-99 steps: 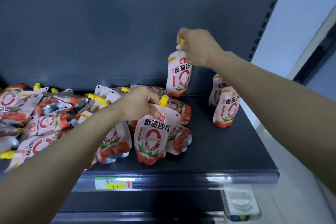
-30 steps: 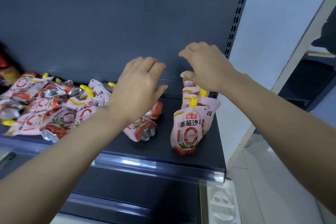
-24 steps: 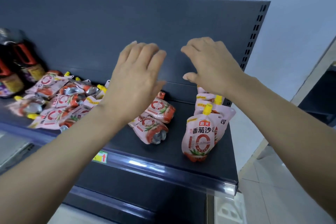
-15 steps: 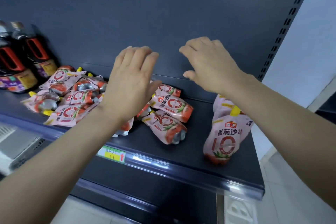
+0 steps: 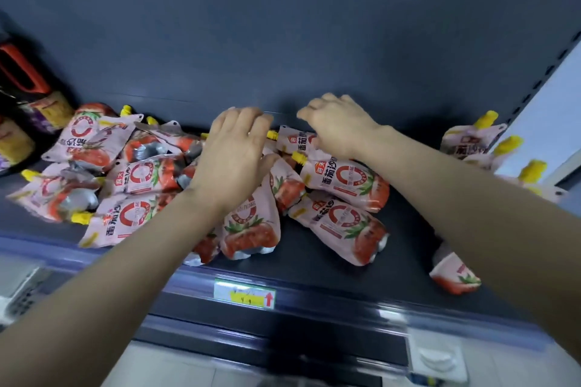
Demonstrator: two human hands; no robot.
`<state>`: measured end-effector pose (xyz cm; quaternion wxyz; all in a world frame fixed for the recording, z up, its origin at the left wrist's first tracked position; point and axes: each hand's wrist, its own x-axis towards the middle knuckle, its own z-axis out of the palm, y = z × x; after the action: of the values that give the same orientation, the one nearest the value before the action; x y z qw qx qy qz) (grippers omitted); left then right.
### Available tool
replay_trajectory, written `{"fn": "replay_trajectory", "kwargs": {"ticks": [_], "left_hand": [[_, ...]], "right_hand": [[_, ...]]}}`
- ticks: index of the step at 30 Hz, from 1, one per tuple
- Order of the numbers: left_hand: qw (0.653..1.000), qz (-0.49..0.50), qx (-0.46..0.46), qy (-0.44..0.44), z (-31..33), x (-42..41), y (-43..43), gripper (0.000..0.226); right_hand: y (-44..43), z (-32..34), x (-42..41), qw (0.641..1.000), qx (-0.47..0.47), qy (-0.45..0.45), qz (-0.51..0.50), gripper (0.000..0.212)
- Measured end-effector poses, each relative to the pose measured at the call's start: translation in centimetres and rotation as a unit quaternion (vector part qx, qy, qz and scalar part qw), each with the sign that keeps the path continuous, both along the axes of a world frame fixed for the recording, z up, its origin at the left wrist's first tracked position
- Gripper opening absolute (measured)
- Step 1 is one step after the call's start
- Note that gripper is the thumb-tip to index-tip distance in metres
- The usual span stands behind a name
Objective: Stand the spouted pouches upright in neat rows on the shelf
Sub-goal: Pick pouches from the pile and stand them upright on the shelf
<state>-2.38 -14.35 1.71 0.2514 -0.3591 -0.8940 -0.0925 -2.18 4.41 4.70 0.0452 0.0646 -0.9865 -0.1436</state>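
Several pink spouted pouches with yellow caps lie in a jumbled heap (image 5: 132,179) on the dark shelf (image 5: 405,239). My left hand (image 5: 234,155) hovers over the heap's right part, fingers straight, holding nothing. My right hand (image 5: 338,126) reaches down over a lying pouch (image 5: 290,141) at the back, fingers bent toward it; whether it touches is hidden. Two more pouches (image 5: 344,179) (image 5: 342,226) lie just right of the heap. At the far right a row of upright pouches (image 5: 471,141) stands, partly hidden behind my right forearm.
Dark sauce bottles (image 5: 22,97) stand at the shelf's left end. A yellow and green price tag (image 5: 245,294) sits on the shelf's front rail. The shelf's back panel (image 5: 283,41) rises right behind the pouches. A white fixture (image 5: 437,358) shows below right.
Both hands have dropped from in front of the back panel down onto the heap of lying pouches. My view has tilted down and moved closer to the shelf.
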Motion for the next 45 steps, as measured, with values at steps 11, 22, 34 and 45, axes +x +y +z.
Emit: {"fn": "replay_trajectory", "kwargs": {"ticks": [11, 22, 34, 45], "left_hand": [[0.996, 0.034, -0.049, -0.062, -3.2, -3.2, 0.6, 0.049], [0.994, 0.009, -0.022, -0.111, -4.3, -6.2, 3.4, 0.046], [0.982, 0.047, -0.027, -0.179, -5.5, -9.5, 4.8, 0.043], [0.946, 0.095, -0.079, -0.298, -4.7, -12.7, 8.4, 0.044]], "right_hand": [[1.5, -4.3, -4.4, 0.975, -0.084, -0.208, 0.005, 0.072], [3.8, -4.9, -5.1, 0.967, -0.135, -0.216, 0.002, 0.023], [3.1, -5.1, -4.6, 0.971, -0.043, -0.234, -0.004, 0.020], [7.3, -0.4, -2.5, 0.980, -0.135, -0.112, -0.096, 0.035]]}}
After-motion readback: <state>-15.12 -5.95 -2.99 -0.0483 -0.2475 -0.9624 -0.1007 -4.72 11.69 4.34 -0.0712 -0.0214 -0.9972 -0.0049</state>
